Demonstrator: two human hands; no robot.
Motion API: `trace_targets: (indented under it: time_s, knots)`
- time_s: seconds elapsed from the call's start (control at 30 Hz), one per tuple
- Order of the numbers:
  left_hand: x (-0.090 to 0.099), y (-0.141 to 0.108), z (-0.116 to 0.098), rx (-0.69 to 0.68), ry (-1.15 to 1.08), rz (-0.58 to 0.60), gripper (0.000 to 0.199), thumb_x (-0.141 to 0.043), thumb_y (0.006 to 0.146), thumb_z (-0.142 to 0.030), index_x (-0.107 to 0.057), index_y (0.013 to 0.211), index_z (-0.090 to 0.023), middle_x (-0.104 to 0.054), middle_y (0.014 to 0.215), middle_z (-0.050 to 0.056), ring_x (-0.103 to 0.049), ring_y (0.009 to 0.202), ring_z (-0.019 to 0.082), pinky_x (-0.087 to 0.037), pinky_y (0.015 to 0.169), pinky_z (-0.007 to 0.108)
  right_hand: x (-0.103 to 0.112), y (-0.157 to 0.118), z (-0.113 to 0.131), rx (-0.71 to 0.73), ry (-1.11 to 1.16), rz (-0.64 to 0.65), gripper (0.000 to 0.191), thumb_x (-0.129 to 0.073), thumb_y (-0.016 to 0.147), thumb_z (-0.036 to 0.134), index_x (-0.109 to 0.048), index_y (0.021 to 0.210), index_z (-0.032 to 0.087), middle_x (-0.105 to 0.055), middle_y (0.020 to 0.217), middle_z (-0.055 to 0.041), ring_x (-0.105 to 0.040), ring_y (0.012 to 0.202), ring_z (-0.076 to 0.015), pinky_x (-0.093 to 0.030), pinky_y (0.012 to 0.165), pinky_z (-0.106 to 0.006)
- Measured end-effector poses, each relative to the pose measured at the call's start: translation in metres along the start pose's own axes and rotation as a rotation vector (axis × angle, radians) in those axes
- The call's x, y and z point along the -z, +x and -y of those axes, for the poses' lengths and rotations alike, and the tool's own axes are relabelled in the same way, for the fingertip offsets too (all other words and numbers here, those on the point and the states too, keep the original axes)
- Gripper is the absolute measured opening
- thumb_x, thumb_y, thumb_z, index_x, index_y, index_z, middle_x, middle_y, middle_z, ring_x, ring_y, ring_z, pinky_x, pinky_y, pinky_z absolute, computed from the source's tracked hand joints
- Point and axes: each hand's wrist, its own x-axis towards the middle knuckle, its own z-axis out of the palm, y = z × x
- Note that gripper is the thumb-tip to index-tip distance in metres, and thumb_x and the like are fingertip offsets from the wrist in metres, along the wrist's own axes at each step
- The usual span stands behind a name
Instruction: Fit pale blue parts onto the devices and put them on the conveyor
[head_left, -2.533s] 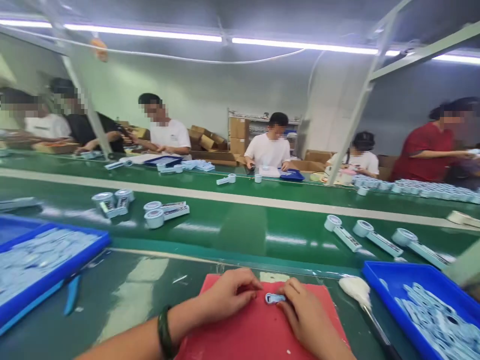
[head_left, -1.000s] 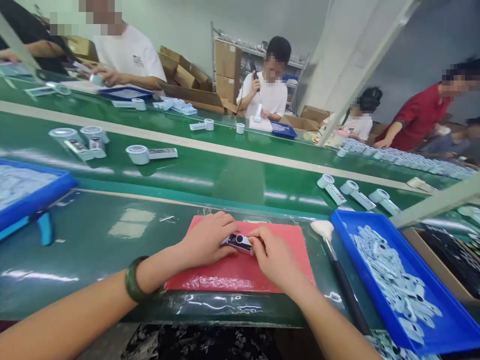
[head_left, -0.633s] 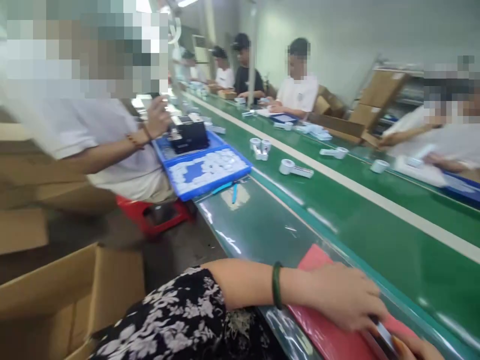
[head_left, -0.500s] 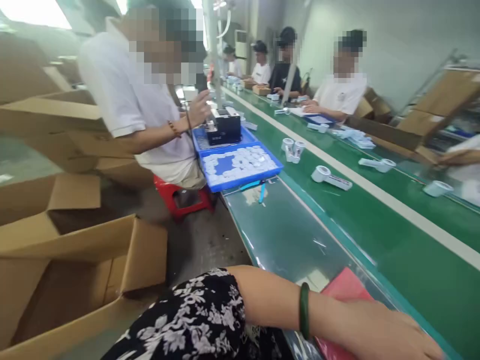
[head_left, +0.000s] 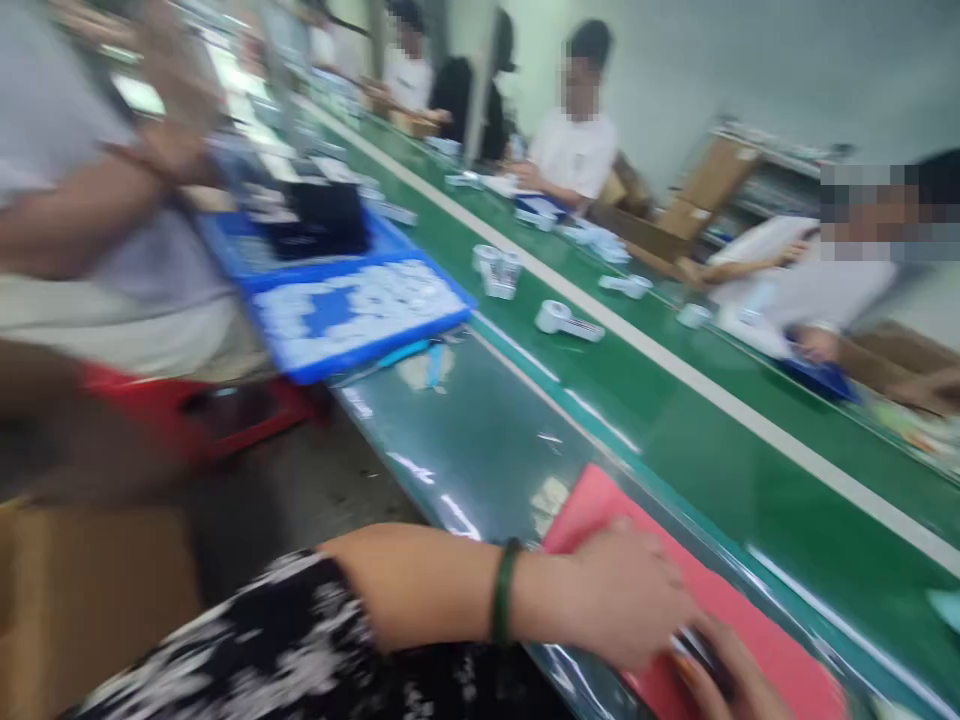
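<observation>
My left hand (head_left: 634, 595), with a green bangle (head_left: 505, 592) at the wrist, rests over a pink-red mat (head_left: 750, 610) with its fingers curled downward. What lies beneath these fingers is hidden and blurred. At the bottom edge, my right hand (head_left: 739, 680) is partly in view, its fingers closed about a small dark, shiny object (head_left: 705, 660) whose kind I cannot make out. Both hands are close together, the left fingertips right beside that object. The mat lies on the glossy bench top (head_left: 480, 430) along the green conveyor belt (head_left: 675, 450).
A blue tray (head_left: 300, 375) of white pieces and a black device (head_left: 322, 215) stand ahead-left beside a co-worker (head_left: 90, 200). White handled items (head_left: 559, 318) sit on the belt. Other people work across it. A red stool (head_left: 225, 420) and cardboard box (head_left: 105, 600) are left.
The view has swung right, bringing more of the far side and the mat into sight. My left hand's fingers now curl over the mat. My right hand with the dark object has come into view.
</observation>
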Motion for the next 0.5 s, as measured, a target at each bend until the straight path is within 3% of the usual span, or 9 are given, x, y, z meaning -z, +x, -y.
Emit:
trace_targets:
  time_s: [0.07,0.1,0.2,0.27,0.33,0.4,0.5]
  knots:
    - [0.004,-0.007,-0.002,-0.006,-0.008,0.023,0.035,-0.078,0.078,-0.031,-0.068,0.108,-0.016,-0.071,0.099,0.009,-0.062,0.094,0.027,-0.053,0.081,0.043,0.015,-0.033,0.009,-0.050,-0.008,-0.048,0.036,-0.048,0.097,0.045,-0.069,0.120,0.026,-0.073,0.117,-0.0097,-0.069,0.108,-0.0271,-0.057,0.093,-0.042]
    - [0.004,-0.007,0.000,0.014,0.000,0.035,0.035,-0.076,0.080,-0.028,-0.066,0.111,-0.015,-0.070,0.101,0.010,-0.062,0.097,0.028,-0.052,0.085,0.045,0.019,-0.039,0.016,-0.052,0.008,-0.011,0.034,-0.047,0.099,0.038,-0.067,0.123,0.025,-0.071,0.122,-0.0102,-0.066,0.113,-0.0264,-0.054,0.099,-0.043]
    - [-0.001,0.006,0.013,0.019,-0.018,0.076,0.017,-0.058,0.092,-0.015,-0.067,0.106,-0.016,-0.069,0.105,0.010,-0.060,0.103,0.029,-0.048,0.094,0.046,0.027,-0.030,0.020,-0.062,-0.017,0.050,0.035,-0.046,0.099,0.023,-0.064,0.130,0.024,-0.069,0.124,-0.0108,-0.063,0.113,-0.0260,-0.049,0.103,-0.047]
    - [-0.004,0.015,0.019,-0.018,-0.060,0.095,0.017,-0.053,0.097,-0.018,-0.066,0.108,-0.017,-0.068,0.107,0.009,-0.058,0.106,0.028,-0.046,0.097,0.045,0.032,-0.022,0.013,-0.051,-0.008,0.057,0.038,-0.051,0.100,0.024,-0.059,0.136,0.022,-0.068,0.125,-0.0107,-0.061,0.115,-0.0260,-0.048,0.104,-0.047]
    - [-0.005,0.018,0.019,-0.048,-0.059,0.096,0.019,-0.059,0.096,-0.025,-0.064,0.113,-0.018,-0.066,0.111,0.008,-0.056,0.110,0.028,-0.046,0.098,0.045,0.036,-0.024,0.008,-0.021,0.025,0.059,0.047,-0.058,0.098,0.028,-0.052,0.144,0.021,-0.063,0.134,-0.0105,-0.056,0.123,-0.0260,-0.044,0.110,-0.047]
    - [-0.005,0.016,0.019,-0.075,0.024,0.071,0.025,-0.064,0.090,-0.026,-0.064,0.114,-0.019,-0.064,0.114,0.008,-0.055,0.111,0.031,-0.045,0.095,0.046,0.041,-0.035,0.006,-0.012,0.039,0.043,0.058,-0.065,0.094,0.030,-0.045,0.149,0.021,-0.055,0.146,-0.0103,-0.049,0.133,-0.0263,-0.039,0.116,-0.047]
    - [-0.006,0.020,0.031,-0.148,0.113,0.009,0.019,-0.053,0.088,-0.020,-0.067,0.100,-0.022,-0.065,0.101,0.007,-0.058,0.097,0.031,-0.044,0.085,0.046,0.054,-0.058,-0.001,-0.055,-0.007,-0.042,0.058,-0.066,0.094,0.032,-0.047,0.147,0.022,-0.052,0.150,-0.0096,-0.046,0.136,-0.0264,-0.038,0.117,-0.047]
